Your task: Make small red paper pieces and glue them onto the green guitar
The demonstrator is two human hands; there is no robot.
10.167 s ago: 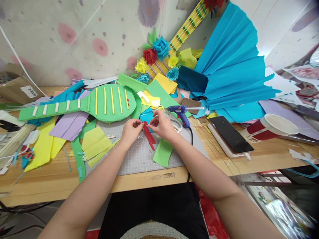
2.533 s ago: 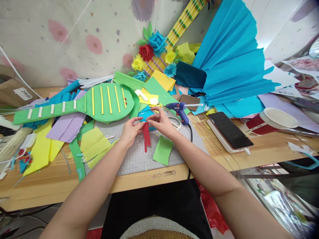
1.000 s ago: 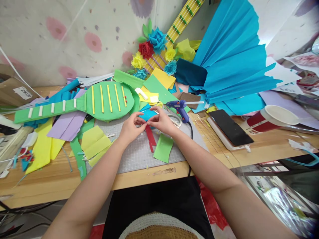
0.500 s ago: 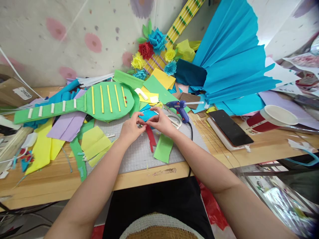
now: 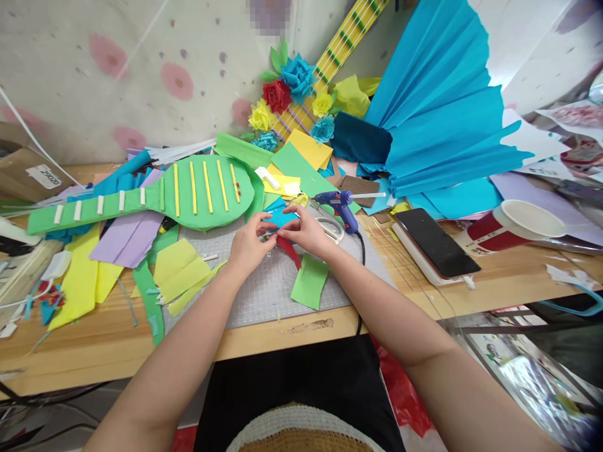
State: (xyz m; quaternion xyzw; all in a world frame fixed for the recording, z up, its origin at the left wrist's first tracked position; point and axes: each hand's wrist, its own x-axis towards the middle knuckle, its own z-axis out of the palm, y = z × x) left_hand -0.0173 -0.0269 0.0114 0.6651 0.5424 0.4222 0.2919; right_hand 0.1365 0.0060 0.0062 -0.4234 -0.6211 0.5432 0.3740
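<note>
My left hand (image 5: 250,244) and my right hand (image 5: 307,231) meet over the grey cutting mat (image 5: 257,292), fingertips pinched close together. Between them runs a red paper strip (image 5: 289,250), its loose end hanging toward a light green paper piece (image 5: 309,281). The strip's upper end is hidden by my fingers. Blue paper (image 5: 281,217) lies just beyond my fingertips; I cannot tell whether they touch it. Right of my right hand are scissors with pale handles (image 5: 333,230) and a blue glue gun (image 5: 340,206).
A green paper-covered instrument (image 5: 202,191) with yellow strips lies at left. Behind stand a yellow paper guitar neck (image 5: 346,41), paper flowers (image 5: 298,76) and a blue crepe fan (image 5: 438,107). A phone (image 5: 437,242) and a paper cup (image 5: 511,229) sit at right. The glue gun's cable crosses the mat.
The red strip's loose end has swung to the right, toward the green paper piece. Both hands stay in nearly the same place.
</note>
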